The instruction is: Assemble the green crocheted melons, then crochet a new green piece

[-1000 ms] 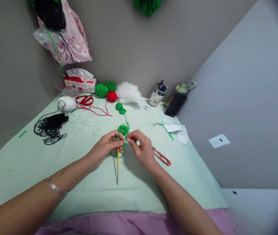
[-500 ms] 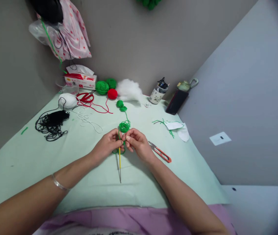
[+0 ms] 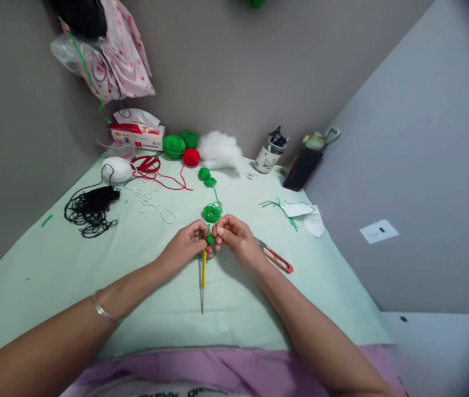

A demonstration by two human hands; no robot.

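Note:
Both hands meet over the table's middle. My left hand (image 3: pixel 187 241) is closed around a crochet hook (image 3: pixel 204 270), whose yellow handle and metal end point down toward me; its other end is hidden by the fingers. A small piece of green yarn work (image 3: pixel 211 239) shows between the two hands. My right hand (image 3: pixel 236 238) pinches at its right side with thumb and forefinger, though the exact grip is partly hidden. Just beyond the fingers lies a loose coil of green yarn (image 3: pixel 213 213), its strand running back to small green bundles (image 3: pixel 205 175).
Orange-handled thread snips (image 3: pixel 278 258) lie right of my right hand. Black yarn (image 3: pixel 93 207), a white yarn ball (image 3: pixel 117 170), a red ball (image 3: pixel 192 157), white stuffing (image 3: pixel 220 150), a tissue box (image 3: pixel 139 135), a pen cup (image 3: pixel 268 159) and a phone (image 3: pixel 302 169) stand farther back.
My fingertips have parted slightly, and the green work shows more between them. The hook's handle has tilted a little. The whole view has shifted slightly.

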